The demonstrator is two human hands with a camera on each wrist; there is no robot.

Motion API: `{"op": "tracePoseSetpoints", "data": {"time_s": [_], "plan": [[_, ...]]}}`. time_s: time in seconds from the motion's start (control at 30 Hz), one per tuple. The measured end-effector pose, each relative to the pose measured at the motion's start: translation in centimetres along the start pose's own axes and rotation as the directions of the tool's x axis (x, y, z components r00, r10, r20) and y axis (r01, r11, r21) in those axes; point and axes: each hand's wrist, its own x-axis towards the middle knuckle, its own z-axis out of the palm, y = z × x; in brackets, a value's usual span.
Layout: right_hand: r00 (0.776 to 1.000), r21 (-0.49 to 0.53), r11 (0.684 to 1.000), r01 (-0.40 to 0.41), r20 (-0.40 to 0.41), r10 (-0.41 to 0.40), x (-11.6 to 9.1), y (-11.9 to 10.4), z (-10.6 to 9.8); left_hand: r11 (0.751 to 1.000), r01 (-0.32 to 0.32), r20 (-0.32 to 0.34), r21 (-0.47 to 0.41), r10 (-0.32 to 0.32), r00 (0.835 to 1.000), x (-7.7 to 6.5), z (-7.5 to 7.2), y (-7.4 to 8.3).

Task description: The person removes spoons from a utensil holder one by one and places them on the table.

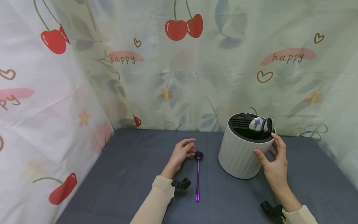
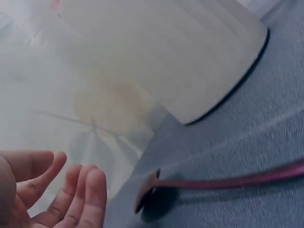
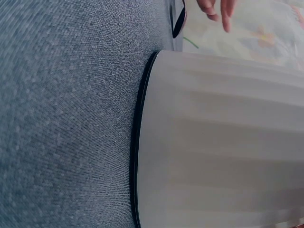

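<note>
A purple long-handled spoon (image 1: pixel 198 177) lies on the dark cloth, its bowl toward the back. Just left of that bowl is my left hand (image 1: pixel 181 154), fingers loosely bent and holding nothing. The left wrist view shows the spoon's handle (image 2: pixel 228 183) beside those fingers. To the right stands a white ribbed utensil holder (image 1: pixel 243 158) with a black slotted top. Several spoons (image 1: pixel 256 123) stick up from its open compartment. My right hand (image 1: pixel 277 169) rests against the holder's right side, thumb on the wall and a fingertip at the rim.
A dark grey cloth (image 1: pixel 134 174) covers the table. Behind it and at the left hang printed curtains (image 1: pixel 156 74) with cherries and leaves. Black wrist cameras (image 1: pixel 181 183) sit on both wrists. The right wrist view is mostly filled by the holder's wall (image 3: pixel 213 142).
</note>
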Motion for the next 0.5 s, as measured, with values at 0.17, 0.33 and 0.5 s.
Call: {"op": "tracePoseSetpoints", "data": {"time_s": [0.17,0.33,0.5], "plan": [[1.000,-0.004,1.000,-0.007,-0.003,0.007,-0.1,0.0,0.0,0.995,-0.011,0.033,-0.096,0.015,0.999,0.0,0.5,0.8],[1.000,-0.004,1.000,-0.013,0.002,0.013,0.0,0.0,0.0,0.987,-0.008,0.041,-0.161,0.014,0.999,-0.3,1.0,1.9],[1.000,0.001,1.000,-0.016,0.002,0.016,0.0,-0.1,-0.1,0.979,-0.009,0.023,-0.204,0.013,1.000,-0.6,1.2,2.4]]}}
